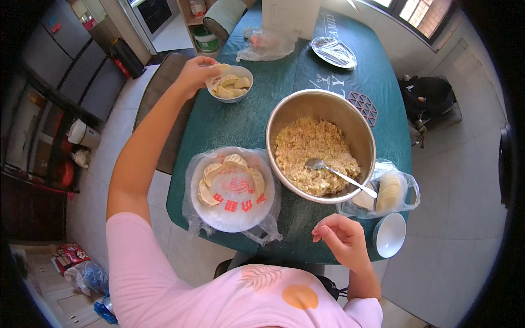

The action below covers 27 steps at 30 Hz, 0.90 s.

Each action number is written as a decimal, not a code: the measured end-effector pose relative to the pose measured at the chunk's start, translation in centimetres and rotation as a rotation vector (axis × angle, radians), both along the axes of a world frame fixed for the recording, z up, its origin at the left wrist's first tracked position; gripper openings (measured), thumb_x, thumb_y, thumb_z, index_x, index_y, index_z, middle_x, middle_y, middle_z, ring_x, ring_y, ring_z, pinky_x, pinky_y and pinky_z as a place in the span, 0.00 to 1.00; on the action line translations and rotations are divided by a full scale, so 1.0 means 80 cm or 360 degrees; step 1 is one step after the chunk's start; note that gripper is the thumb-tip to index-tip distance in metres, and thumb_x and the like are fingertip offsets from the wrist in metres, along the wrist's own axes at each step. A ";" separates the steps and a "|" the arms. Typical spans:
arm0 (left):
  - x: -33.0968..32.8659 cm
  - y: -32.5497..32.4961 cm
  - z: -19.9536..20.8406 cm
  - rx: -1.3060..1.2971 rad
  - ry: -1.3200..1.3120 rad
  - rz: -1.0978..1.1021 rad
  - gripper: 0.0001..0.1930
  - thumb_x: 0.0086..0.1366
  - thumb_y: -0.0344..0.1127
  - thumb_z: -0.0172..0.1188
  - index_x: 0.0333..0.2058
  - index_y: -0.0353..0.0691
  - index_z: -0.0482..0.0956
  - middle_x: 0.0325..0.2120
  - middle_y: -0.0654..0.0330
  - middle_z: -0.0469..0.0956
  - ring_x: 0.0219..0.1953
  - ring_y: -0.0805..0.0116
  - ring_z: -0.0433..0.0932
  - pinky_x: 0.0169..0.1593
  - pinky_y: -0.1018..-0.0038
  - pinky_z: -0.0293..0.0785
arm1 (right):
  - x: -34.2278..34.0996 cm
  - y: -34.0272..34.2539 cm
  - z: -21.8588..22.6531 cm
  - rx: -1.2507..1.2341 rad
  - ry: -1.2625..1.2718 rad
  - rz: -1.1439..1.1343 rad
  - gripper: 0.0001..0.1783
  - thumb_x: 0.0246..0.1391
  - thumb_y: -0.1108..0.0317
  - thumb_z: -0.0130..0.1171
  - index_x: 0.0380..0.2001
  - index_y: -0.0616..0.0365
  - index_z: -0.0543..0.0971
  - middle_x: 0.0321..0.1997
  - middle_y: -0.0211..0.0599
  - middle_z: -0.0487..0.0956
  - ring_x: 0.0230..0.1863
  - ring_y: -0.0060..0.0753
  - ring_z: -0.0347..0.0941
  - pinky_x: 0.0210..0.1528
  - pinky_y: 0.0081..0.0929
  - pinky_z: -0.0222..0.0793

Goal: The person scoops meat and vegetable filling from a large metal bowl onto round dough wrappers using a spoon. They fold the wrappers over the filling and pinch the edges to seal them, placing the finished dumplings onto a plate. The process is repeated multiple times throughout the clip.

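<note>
My left hand (197, 76) reaches to the far left of the table, its fingers pinched on a pale dumpling (222, 68) at the rim of a small white bowl (229, 100). Several folded dumplings (232, 86) lie in that bowl. Close to the front edge, my right hand (343, 240) hovers with fingers curled in and nothing visible in them. Between the hands stands a large steel bowl (278, 164) of minced filling (314, 145), a spoon (344, 176) leaning in it. A plate wrapped in a plastic bag (235, 216) carries several pleated dumplings (210, 174) along its edge.
Right of the steel bowl, round dough wrappers (388, 192) sit in a clear bag, beside a tilted white bowl (389, 235). Farther back are a film-covered plate (333, 53), a lattice trivet (363, 108), a plastic bag (268, 45) and a white box (290, 16).
</note>
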<state>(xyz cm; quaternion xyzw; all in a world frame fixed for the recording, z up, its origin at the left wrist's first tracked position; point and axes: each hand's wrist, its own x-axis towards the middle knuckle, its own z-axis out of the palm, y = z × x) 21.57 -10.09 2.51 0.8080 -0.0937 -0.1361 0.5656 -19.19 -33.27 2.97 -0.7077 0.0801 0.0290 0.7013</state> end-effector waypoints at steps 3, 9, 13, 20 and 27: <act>0.035 -0.028 -0.030 0.0136 0.0048 0.0025 0.18 0.50 0.28 0.65 0.41 0.36 0.74 0.31 0.56 0.76 0.30 0.68 0.78 0.30 0.75 0.75 | -0.002 -0.007 -0.005 0.0004 0.0048 -0.0016 0.04 0.54 0.77 0.55 0.31 0.67 0.77 0.29 0.35 0.78 0.30 0.22 0.76 0.34 0.19 0.72; 0.072 -0.055 -0.064 0.0556 -0.0063 -0.0008 0.17 0.44 0.31 0.69 0.35 0.36 0.77 0.29 0.56 0.78 0.28 0.69 0.78 0.27 0.73 0.75 | -0.002 -0.021 -0.009 -0.0057 0.0091 0.0001 0.03 0.53 0.77 0.56 0.31 0.66 0.78 0.30 0.37 0.78 0.30 0.24 0.77 0.34 0.19 0.73; 0.088 -0.054 -0.081 0.0694 -0.0175 0.0061 0.16 0.44 0.34 0.69 0.33 0.36 0.78 0.31 0.56 0.80 0.32 0.67 0.79 0.33 0.71 0.75 | 0.002 -0.024 -0.012 -0.0099 0.0057 0.0060 0.03 0.53 0.77 0.56 0.31 0.66 0.78 0.30 0.36 0.78 0.31 0.24 0.77 0.34 0.19 0.73; 0.084 -0.062 -0.089 0.0946 -0.0330 0.0103 0.15 0.47 0.38 0.67 0.34 0.38 0.80 0.32 0.55 0.80 0.35 0.66 0.79 0.39 0.72 0.74 | 0.004 -0.024 -0.016 -0.0134 0.0034 0.0118 0.03 0.53 0.76 0.57 0.31 0.65 0.78 0.30 0.38 0.78 0.30 0.25 0.77 0.33 0.19 0.72; 0.088 -0.044 -0.102 0.0665 -0.0325 -0.0030 0.16 0.53 0.39 0.63 0.39 0.37 0.80 0.32 0.57 0.80 0.34 0.70 0.78 0.38 0.74 0.74 | 0.002 -0.014 -0.014 -0.0272 0.0024 0.0186 0.05 0.52 0.76 0.56 0.33 0.63 0.78 0.29 0.38 0.78 0.31 0.26 0.77 0.31 0.20 0.71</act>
